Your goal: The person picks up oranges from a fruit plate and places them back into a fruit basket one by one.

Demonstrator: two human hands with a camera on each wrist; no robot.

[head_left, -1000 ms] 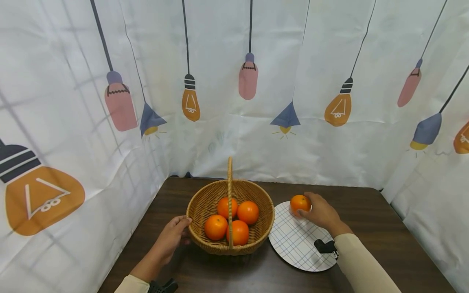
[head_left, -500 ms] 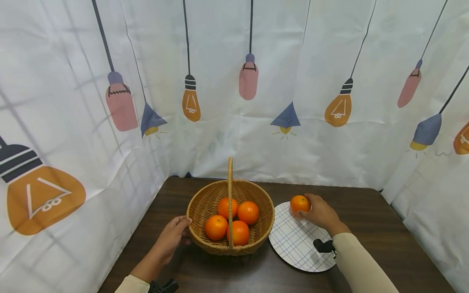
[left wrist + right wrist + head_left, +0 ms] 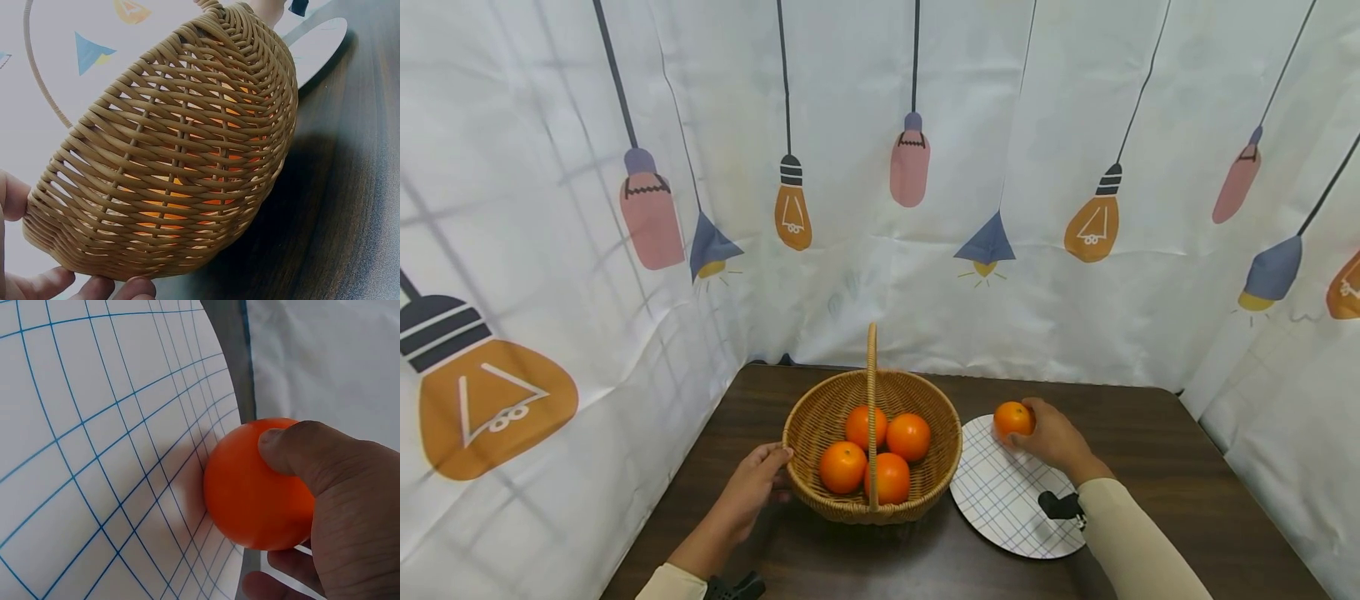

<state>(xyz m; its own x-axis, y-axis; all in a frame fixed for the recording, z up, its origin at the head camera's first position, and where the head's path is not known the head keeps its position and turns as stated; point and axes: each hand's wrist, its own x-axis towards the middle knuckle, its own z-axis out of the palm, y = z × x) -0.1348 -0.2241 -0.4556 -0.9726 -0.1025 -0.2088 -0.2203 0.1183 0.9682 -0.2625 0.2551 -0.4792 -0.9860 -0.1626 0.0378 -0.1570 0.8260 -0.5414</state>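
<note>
A wicker basket (image 3: 951, 446) with a tall hoop handle stands on the table, several oranges (image 3: 842, 467) inside it. My left hand (image 3: 752, 483) grips its left rim; in the left wrist view the thumb is at the rim and fingertips (image 3: 136, 289) press the woven side from outside. To the right, my right hand (image 3: 1060, 437) holds a single orange (image 3: 1012, 419) at the far part of a round white plate (image 3: 1015, 508) with a blue grid. The right wrist view has the thumb on the orange (image 3: 250, 487) and fingers curled behind it. Whether the orange touches the plate, I cannot tell.
The dark wooden table (image 3: 850, 567) extends under basket and plate. A white curtain (image 3: 865, 292) printed with hanging lamps and bulbs closes off the back and both sides. The plate lies right beside the basket.
Almost nothing differs. The scene sits slightly lower in the head view, and the right forearm has shifted a little to the left. Both hands keep their holds.
</note>
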